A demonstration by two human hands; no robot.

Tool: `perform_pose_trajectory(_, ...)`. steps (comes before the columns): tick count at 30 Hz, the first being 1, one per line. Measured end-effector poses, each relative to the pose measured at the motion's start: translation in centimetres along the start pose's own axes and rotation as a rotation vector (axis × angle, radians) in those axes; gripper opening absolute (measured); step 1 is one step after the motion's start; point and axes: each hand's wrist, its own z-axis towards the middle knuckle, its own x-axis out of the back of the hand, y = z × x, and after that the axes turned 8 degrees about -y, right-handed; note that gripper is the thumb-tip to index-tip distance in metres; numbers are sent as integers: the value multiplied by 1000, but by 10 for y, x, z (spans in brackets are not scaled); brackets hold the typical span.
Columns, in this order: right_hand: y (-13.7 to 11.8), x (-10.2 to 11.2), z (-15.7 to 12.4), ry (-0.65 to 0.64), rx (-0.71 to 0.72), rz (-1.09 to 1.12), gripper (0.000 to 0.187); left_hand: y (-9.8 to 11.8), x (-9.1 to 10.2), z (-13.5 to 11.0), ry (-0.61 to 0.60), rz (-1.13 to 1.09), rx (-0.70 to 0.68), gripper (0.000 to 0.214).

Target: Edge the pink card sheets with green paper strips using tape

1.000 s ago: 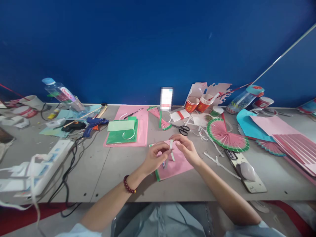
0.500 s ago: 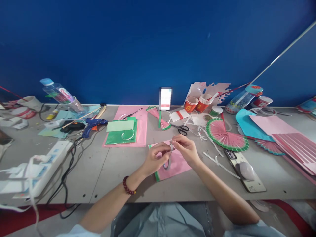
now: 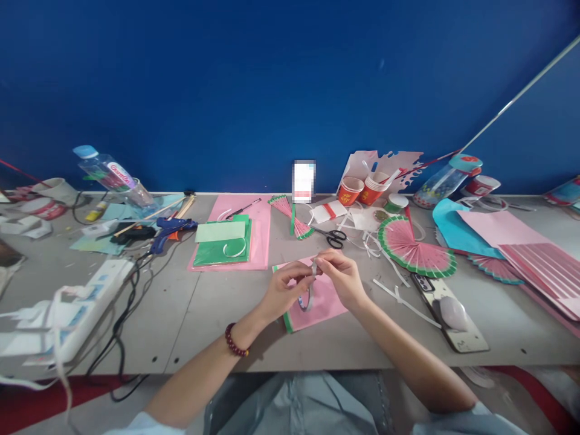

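Between my hands is a thin roll of tape, its ring hanging below my left fingers. My left hand is closed on the roll, a dark red bead bracelet at the wrist. My right hand pinches the tape's pale loose end above it. Under both hands lies a pink sheet of paper with a green strip along its left edge. Just beyond are black-handled scissors and a small pleated watermelon-coloured paper piece.
A green paper pack lies on pink sheets to the left, near a blue glue gun and a power strip. On the right are a watermelon paper fan and a phone with a mouse on it. Red paper cups stand behind.
My hands stay nearly in place, the right fingers shifting slightly on the tape's end. The other things on the table have not moved.
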Motion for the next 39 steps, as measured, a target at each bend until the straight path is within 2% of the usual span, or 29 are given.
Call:
perform_pose_trajectory(7, 5, 1, 0, -5, -49, 86, 17, -2, 1, 2, -9, -47, 35, 19)
perform_pose_trajectory(14, 9, 5, 0, -84, -136, 179, 21, -5, 2, 3, 31, -163, 100, 23)
perform_pose_trajectory(20, 8, 5, 1, -140, -192, 125, 22, -4, 4, 3, 40, -197, 126, 23)
perform_pose_trajectory(30, 11, 5, 2, -197, -156, 39, 17, 0, 4, 3, 27, -232, 126, 24)
perform_pose_trajectory(39, 14, 4, 2, -128, -125, 29, 18, -2, 4, 2, 8, -224, 114, 21)
